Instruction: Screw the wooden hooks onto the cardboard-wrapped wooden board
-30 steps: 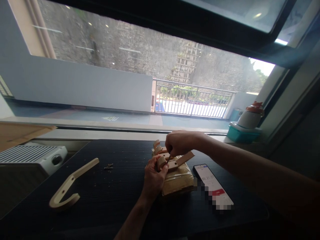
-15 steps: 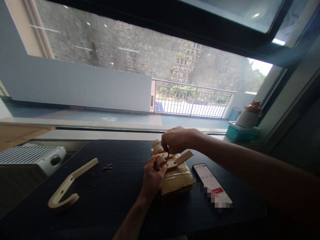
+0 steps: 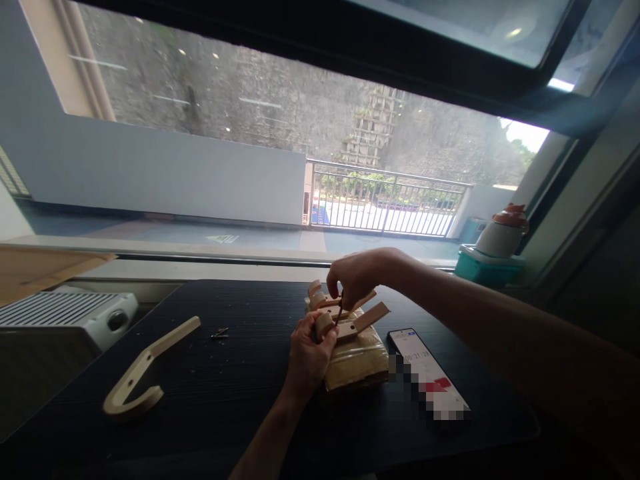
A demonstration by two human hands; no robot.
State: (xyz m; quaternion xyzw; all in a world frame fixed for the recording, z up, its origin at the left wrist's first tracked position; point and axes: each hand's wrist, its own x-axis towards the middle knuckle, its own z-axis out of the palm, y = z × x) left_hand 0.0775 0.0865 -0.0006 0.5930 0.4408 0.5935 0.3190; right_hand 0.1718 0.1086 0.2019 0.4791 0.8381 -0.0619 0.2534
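Note:
My left hand is closed round the curled end of a wooden hook that lies on top of a tan block on the dark table. Just above it, my right hand pinches a thin dark tool, its tip pointing down onto the hook. A second wooden hook sits right behind the first, partly hidden by my right hand.
Another pale wooden hook lies at the left of the table, with small dark screws beyond it. A phone with a lit screen lies right of the block. A white appliance stands far left, a teal-based container on the sill.
My right hand has lifted a little and the thin tool now stands more upright over the hook. My left hand keeps its grip.

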